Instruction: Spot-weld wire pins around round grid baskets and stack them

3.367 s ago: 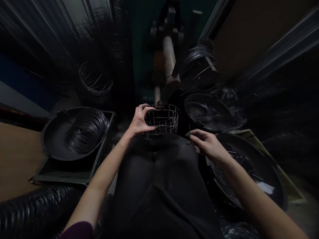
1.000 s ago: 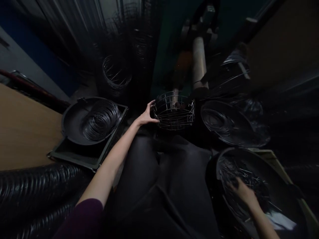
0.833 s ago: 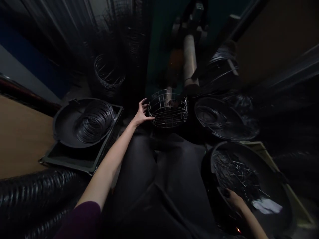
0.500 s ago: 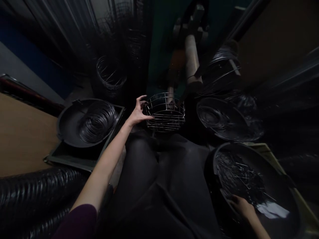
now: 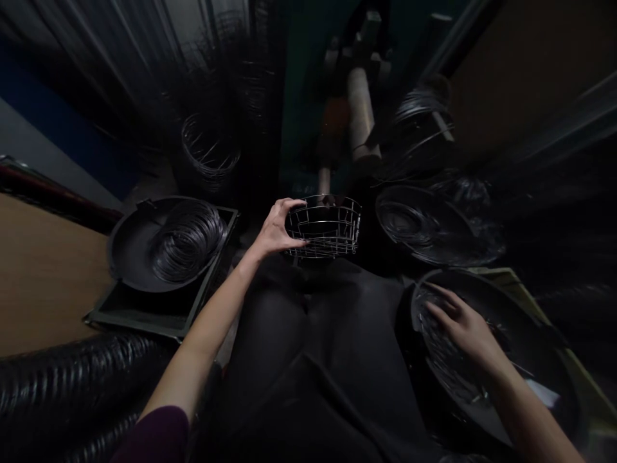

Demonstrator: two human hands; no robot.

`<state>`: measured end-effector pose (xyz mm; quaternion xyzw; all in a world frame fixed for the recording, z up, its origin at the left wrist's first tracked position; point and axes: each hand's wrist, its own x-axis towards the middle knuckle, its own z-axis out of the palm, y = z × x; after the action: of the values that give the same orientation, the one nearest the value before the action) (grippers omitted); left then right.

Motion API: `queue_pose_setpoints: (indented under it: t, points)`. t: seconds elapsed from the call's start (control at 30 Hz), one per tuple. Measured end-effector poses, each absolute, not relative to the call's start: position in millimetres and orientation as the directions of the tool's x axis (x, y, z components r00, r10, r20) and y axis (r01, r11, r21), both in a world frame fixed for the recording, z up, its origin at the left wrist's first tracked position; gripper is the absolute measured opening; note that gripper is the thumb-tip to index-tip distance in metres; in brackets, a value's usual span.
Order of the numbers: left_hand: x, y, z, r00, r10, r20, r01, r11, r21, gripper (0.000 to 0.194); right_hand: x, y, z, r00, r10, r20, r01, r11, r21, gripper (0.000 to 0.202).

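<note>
My left hand (image 5: 279,230) is curled round the left side of a round wire basket (image 5: 332,225). Its thumb and fingers grip the basket's wires. The basket is tilted, with its open side towards the upper edge, at the end of a metal rod (image 5: 324,180) of the machine. At the right, my right hand (image 5: 465,325) is over a dark basin (image 5: 535,379) of short wire pieces (image 5: 448,366). Its fingers are stretched out and apart, near the basin's left rim. Nothing can be made out between them.
Left of my arm, a dark basin (image 5: 130,257) holds a wire coil (image 5: 187,241) and sits on a green crate (image 5: 139,318). Another basin (image 5: 457,225) with coiled wire stands at the right. A thick machine arm (image 5: 360,109) juts out above the basket. Ribbed black hose (image 5: 72,373) lies lower left.
My right hand has moved up over the wire pieces, from the basin's lower left. The basket has tipped in my left hand, and its barred bottom has turned downwards.
</note>
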<state>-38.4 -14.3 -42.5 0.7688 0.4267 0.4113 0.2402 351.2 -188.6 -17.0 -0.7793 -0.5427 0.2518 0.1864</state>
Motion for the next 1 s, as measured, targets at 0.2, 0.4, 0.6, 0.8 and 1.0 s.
queue_pose_setpoints:
  t: [0.2, 0.4, 0.6, 0.8, 1.0]
  points:
    - [-18.0, -20.8, -27.6, 0.396, 0.830, 0.393, 0.584, -0.558, 0.589, 0.055, 236.8, -110.5, 30.9, -0.099, 0.939, -0.330, 0.418, -0.262, -0.870, 0.047]
    - [-13.4, -22.6, -24.0, 0.466, 0.788, 0.402, 0.590, -0.616, 0.522, 0.060, 213.7, -67.1, 16.7, -0.241, 0.967, 0.086, 0.789, 0.247, -0.562, 0.026]
    - [-13.6, -18.8, -28.8, 0.447, 0.814, 0.372, 0.570, -0.579, 0.583, 0.069, 208.3, -72.1, 5.9, -0.522, 0.847, 0.106, 0.849, 0.527, -0.031, 0.040]
    - [-11.3, -10.0, -29.3, 0.439, 0.818, 0.371, 0.551, -0.571, 0.608, 0.071, 212.8, -63.5, 13.7, -0.562, 0.811, 0.160, 0.825, 0.564, 0.037, 0.036]
    - [-11.0, -3.5, -25.5, 0.429, 0.829, 0.359, 0.551, -0.554, 0.624, 0.071, 213.8, -53.8, 20.7, -0.567, 0.811, 0.145, 0.823, 0.564, 0.067, 0.033]
